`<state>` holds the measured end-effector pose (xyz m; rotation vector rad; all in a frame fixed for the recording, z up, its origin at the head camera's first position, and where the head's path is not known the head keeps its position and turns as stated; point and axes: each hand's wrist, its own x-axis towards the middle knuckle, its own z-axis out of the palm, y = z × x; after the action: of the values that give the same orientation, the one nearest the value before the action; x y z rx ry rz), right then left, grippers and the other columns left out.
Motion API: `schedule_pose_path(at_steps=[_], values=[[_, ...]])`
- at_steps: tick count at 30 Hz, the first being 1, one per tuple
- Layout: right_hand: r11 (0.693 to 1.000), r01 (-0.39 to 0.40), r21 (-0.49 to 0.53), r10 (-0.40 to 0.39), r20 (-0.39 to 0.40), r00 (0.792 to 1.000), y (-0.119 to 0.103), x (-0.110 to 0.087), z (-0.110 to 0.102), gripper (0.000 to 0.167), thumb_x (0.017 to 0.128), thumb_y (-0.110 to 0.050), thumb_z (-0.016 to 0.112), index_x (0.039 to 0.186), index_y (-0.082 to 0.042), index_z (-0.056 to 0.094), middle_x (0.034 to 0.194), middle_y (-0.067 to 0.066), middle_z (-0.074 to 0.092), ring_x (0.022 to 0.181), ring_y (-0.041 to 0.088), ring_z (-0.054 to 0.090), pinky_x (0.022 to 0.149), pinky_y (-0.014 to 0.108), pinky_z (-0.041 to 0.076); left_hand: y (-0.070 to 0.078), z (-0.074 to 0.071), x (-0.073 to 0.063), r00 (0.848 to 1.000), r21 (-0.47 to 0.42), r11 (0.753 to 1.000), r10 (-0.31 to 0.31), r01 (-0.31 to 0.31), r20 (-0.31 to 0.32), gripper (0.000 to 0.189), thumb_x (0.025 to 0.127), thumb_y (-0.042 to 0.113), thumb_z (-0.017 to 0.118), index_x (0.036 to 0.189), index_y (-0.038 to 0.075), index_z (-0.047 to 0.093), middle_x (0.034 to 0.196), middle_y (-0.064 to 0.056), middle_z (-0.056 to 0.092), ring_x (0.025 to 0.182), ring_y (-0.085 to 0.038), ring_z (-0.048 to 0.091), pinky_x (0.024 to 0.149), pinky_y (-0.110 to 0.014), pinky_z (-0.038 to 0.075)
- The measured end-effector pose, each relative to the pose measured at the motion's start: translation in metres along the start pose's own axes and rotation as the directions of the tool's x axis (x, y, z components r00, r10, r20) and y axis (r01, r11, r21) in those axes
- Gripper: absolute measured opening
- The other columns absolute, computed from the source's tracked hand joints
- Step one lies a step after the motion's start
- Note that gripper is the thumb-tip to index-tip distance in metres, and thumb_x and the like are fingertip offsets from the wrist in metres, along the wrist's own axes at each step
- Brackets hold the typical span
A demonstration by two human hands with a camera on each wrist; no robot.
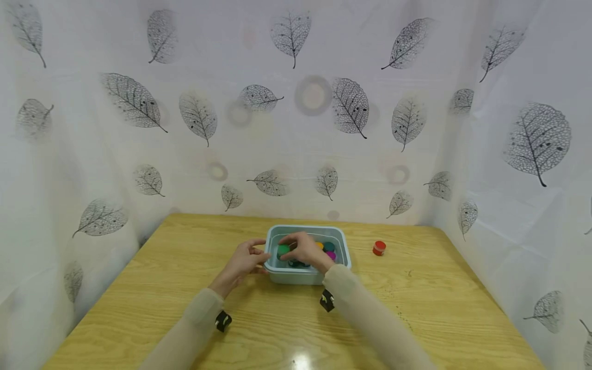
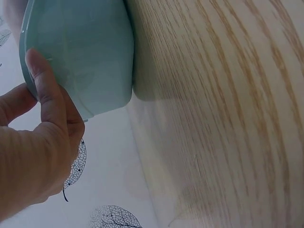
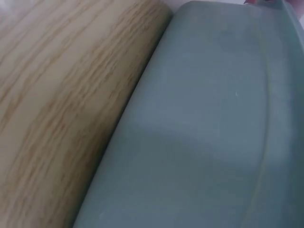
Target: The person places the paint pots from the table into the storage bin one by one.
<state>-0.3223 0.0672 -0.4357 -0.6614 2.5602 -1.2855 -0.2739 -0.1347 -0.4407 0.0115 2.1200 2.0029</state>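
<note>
A pale blue-green plastic bin (image 1: 296,278) stands on the wooden table with small round-lidded jars inside. My left hand (image 1: 242,261) grips the bin's left rim; in the left wrist view, its thumb and fingers straddle the edge. My right hand (image 1: 305,248) reaches down into the bin, thumb and fingers around a green-lidded jar (image 1: 283,250) at the left end. Right of that hand sit a yellow lid (image 1: 319,245), a dark teal lid (image 1: 329,246) and a magenta lid (image 1: 330,255). Darker items under the right hand are partly hidden. The bin's outer wall (image 3: 199,114) fills the right wrist view.
A small red-lidded jar (image 1: 379,248) stands on the table (image 1: 185,293), to the right of the bin. Behind the table and along both sides hangs a white leaf-print curtain (image 1: 296,144). Small dark specks mark the table at right.
</note>
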Motion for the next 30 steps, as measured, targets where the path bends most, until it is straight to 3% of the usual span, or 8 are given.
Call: schedule_pose_path(at_steps=[11,25,30], values=[[0.998,-0.051,-0.049,0.05,-0.026,0.998,0.001,0.014,0.003,0.039,0.078,-0.008,0.082,0.116,-0.007,0.072,0.118,0.011,0.07,0.098,0.023,0.065,0.082,0.032,0.058,0.002,-0.003,0.003,1.0,0.014,1.0,-0.003,0.003,-0.002,0.054,0.094,0.002,0.062,0.144,-0.001,0.042,0.104,-0.017,0.06,0.078,-0.019,0.068,0.066,-0.033,0.063],[0.994,-0.06,-0.096,0.055,-0.061,0.997,0.006,0.023,0.004,0.032,0.08,-0.004,0.078,0.111,-0.006,0.073,0.113,0.012,0.071,0.096,0.022,0.065,0.085,0.034,0.058,0.002,-0.003,0.008,1.0,0.009,1.0,-0.017,0.017,-0.003,0.053,0.093,0.0,0.063,0.142,-0.001,0.044,0.106,-0.02,0.061,0.085,-0.027,0.07,0.068,-0.035,0.063],[0.985,-0.054,-0.162,0.045,-0.058,0.997,0.007,0.027,0.005,0.027,0.081,-0.006,0.078,0.108,-0.007,0.075,0.111,0.01,0.072,0.094,0.02,0.066,0.082,0.032,0.058,0.002,-0.005,0.009,1.0,0.005,1.0,-0.018,0.018,-0.002,0.053,0.093,-0.001,0.062,0.142,-0.002,0.043,0.111,-0.027,0.06,0.085,-0.028,0.07,0.066,-0.033,0.063]])
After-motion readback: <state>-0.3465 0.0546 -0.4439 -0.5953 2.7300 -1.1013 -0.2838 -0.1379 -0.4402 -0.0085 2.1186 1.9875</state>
